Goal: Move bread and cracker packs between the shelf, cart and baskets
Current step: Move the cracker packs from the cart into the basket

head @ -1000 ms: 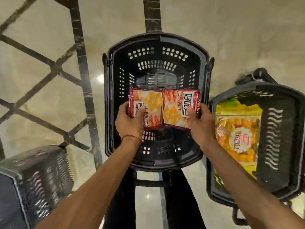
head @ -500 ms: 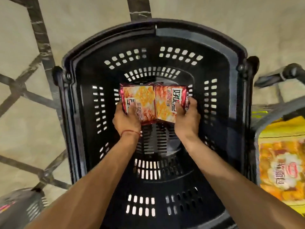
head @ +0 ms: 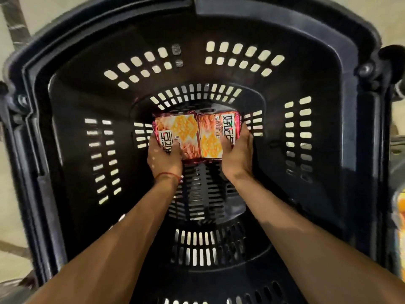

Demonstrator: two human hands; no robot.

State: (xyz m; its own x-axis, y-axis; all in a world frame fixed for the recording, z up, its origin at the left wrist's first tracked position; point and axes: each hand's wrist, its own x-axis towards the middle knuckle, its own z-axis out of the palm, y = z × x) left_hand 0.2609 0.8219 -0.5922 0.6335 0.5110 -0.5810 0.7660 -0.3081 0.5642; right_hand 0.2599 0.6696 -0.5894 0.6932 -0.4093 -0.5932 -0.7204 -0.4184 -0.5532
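Observation:
Two red-and-orange cracker packs lie side by side deep inside a black slotted basket (head: 72,119), near its far floor. My left hand (head: 164,159) grips the left cracker pack (head: 177,130) at its near left corner, thumb on top. My right hand (head: 237,154) grips the right cracker pack (head: 215,132) at its near right corner. Both arms reach down into the basket. Whether the packs touch the basket floor I cannot tell.
The basket fills nearly the whole view, its rim (head: 355,69) close around my arms. A strip of a yellow-orange pack (head: 400,207) shows at the right edge. Pale marble floor (head: 13,150) lies to the left.
Both hands have carried the two packs lower and farther into the basket. The camera has come much closer, and the neighbouring basket on the right has slid almost out of view.

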